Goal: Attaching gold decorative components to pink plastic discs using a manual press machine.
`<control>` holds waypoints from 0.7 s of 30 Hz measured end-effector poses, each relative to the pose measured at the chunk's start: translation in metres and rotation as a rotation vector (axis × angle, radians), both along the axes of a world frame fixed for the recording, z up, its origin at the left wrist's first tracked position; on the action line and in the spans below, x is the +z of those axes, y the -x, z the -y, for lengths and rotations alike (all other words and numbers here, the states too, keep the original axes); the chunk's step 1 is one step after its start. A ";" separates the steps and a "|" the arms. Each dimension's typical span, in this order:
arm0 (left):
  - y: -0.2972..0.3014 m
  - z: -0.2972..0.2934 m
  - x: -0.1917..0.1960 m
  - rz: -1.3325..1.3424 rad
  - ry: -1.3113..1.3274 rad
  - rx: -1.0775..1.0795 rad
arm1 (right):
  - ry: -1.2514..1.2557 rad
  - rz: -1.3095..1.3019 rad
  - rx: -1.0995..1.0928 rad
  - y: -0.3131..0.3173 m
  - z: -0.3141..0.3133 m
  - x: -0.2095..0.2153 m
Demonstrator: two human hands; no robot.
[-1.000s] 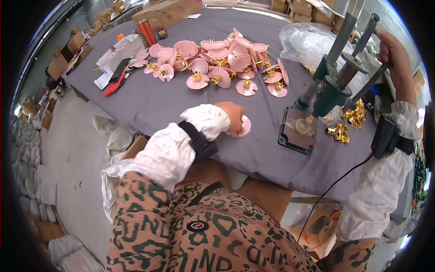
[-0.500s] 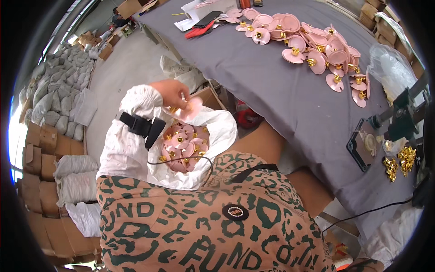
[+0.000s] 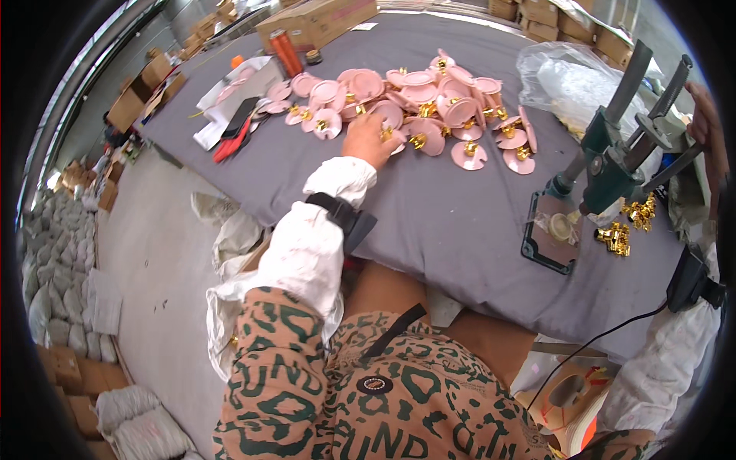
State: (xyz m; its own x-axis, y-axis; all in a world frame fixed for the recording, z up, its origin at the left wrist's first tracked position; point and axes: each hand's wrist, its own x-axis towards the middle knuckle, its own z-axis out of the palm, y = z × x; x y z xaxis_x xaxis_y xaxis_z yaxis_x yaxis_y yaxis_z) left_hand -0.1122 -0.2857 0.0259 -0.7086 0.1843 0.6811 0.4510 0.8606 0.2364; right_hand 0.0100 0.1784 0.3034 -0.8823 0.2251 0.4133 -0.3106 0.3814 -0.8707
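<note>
Pink discs (image 3: 420, 93) lay in a loose, overlapping heap twd the far side of the grey tabletop (image 3: 452, 215), some flat, some tilted, one nr the heap's R end almost on edge. Each was round, thin & pale pink w/ a glossy look; some showed a raised ring nr the rim, a few a small notch in the edge. Many had a shiny gold clip (image 3: 418, 141) standing at the ctr.

L grip (image 3: 368, 142), a bare hand, was at the heap's near edge, fingers over a disc there; it hid most of that disc, so couldn't tell if it was clenched on it. R grip (image 3: 707, 126) was up by the lever (image 3: 675, 167) of a green press (image 3: 611, 172), at the dim edge of view; couldn't tell if it was closed round it.

Press stood on the tabletop's R side, w/ a round pale cup (image 3: 562, 228) on its base. Just R of that: 2 small piles of gold parts (image 3: 616, 239). Clear plastic bag (image 3: 563, 80) lay behind the press. L of the heap: a white box (image 3: 267, 75) & a red item (image 3: 230, 147); an orange-red can (image 3: 286, 54) stood behind, w/ a cardboard box (image 3: 318, 24) beyond. Far L, grey sacks (image 3: 54, 261) were piled on the floor (image 3: 165, 307).
</note>
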 end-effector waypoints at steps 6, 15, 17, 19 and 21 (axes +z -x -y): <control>0.025 -0.011 -0.026 0.369 -0.308 -0.032 | -0.036 -0.013 -0.037 -0.004 -0.003 0.001; -0.080 -0.161 0.003 0.692 -0.530 -0.627 | -0.050 -0.033 -0.050 0.022 -0.017 -0.010; -0.086 -0.208 -0.003 0.726 -0.509 -0.674 | -0.040 -0.104 -0.168 0.011 0.033 -0.010; -0.085 -0.244 -0.008 0.758 -0.494 -0.691 | -0.060 -0.117 -0.184 0.013 0.026 -0.011; -0.091 -0.270 0.002 0.706 -0.450 -0.734 | 0.564 0.086 0.258 0.045 -0.119 0.008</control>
State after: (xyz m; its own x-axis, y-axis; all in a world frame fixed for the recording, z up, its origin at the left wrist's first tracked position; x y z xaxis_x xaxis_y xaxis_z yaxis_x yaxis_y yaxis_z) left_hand -0.0215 -0.0155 0.0278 -0.7838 0.5554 0.2780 0.4564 0.2114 0.8643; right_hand -0.0347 0.2978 0.3110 -0.9621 0.1636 0.2182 -0.2514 -0.2221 -0.9421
